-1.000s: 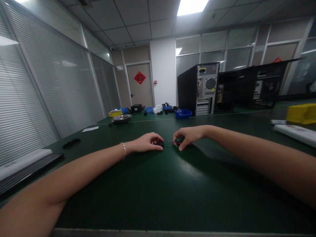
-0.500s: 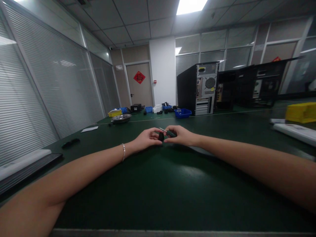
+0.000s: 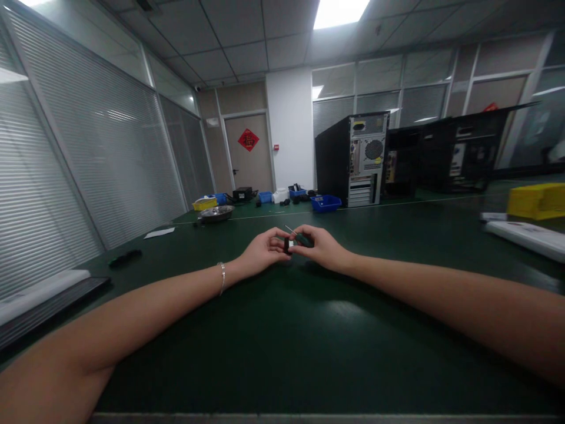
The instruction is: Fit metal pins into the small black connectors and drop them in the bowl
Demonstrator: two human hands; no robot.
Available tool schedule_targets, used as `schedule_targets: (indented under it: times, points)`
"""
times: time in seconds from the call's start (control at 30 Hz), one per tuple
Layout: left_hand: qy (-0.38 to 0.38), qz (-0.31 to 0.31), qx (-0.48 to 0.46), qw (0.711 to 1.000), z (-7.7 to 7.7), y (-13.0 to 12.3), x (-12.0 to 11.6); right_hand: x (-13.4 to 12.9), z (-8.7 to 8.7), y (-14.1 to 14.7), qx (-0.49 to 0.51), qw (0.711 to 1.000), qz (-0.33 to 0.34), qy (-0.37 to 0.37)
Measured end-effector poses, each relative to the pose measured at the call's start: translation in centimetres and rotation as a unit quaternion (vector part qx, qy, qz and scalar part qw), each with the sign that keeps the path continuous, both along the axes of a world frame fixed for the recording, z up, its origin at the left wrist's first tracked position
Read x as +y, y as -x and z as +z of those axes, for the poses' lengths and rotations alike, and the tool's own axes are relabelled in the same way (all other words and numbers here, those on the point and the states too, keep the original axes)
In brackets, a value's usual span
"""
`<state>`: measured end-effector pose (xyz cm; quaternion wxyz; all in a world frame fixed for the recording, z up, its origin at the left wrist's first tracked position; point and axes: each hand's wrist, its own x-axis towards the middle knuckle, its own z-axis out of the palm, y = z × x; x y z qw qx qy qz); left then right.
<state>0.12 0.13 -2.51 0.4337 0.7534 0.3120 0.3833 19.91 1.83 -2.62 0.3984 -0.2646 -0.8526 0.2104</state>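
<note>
Over the middle of the green table (image 3: 282, 341), both hands meet around a small black part (image 3: 286, 245). My left hand (image 3: 260, 250) is closed, pinching this part between thumb and fingers; a pale patch shows on its right side. My right hand (image 3: 326, 250) is curled round the dark green handle of a small screwdriver (image 3: 303, 239). Its thin metal shaft points up and to the left, free of the black part. The right thumb and fingertips also reach the part's right edge. What kind of part it is, I cannot make out.
A blue bin (image 3: 325, 204) and a metal dish (image 3: 216, 214) stand farther back, with small black pieces near them. Computer cases (image 3: 353, 159) rise at the back right. A yellow bin (image 3: 536, 200) is at the right, a keyboard (image 3: 53, 309) at the left.
The black part has turned in my fingers: its broad dark side has given way to a narrower edge with a pale patch. The right hand has shifted slightly; the screwdriver stays in it.
</note>
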Motion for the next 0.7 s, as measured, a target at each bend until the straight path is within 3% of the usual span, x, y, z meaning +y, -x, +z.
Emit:
schedule_targets:
  times: [0.3,0.7]
  points:
    - [0.071,-0.027,-0.051,0.996,0.13,-0.38,-0.43,-0.37,0.19,0.02,0.026,0.999,0.010,-0.030]
    - [0.046,-0.018,-0.063,0.997,-0.32,-0.32,-0.01,-0.13,0.10,-0.06,-0.010,0.996,-0.016,-0.082]
